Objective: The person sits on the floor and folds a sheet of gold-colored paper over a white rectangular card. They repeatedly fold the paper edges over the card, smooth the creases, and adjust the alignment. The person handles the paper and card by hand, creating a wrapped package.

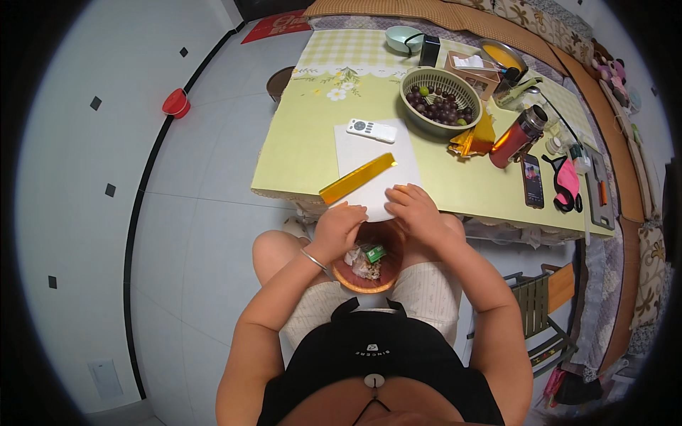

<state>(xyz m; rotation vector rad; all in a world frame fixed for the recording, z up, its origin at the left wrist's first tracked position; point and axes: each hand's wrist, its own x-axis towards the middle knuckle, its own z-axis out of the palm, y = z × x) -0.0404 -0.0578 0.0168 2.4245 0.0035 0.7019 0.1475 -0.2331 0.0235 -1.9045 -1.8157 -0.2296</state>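
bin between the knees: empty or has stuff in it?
Not empty. The round brown bin holds crumpled wrappers and scraps, one green piece among them, lying low in it. How full it is cannot be told; both hands cover part of its rim.

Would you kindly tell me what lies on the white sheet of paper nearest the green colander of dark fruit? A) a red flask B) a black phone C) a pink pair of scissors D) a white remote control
D: the white remote control lies across the far edge of the white sheet of paper, nearest the green colander of dark fruit.
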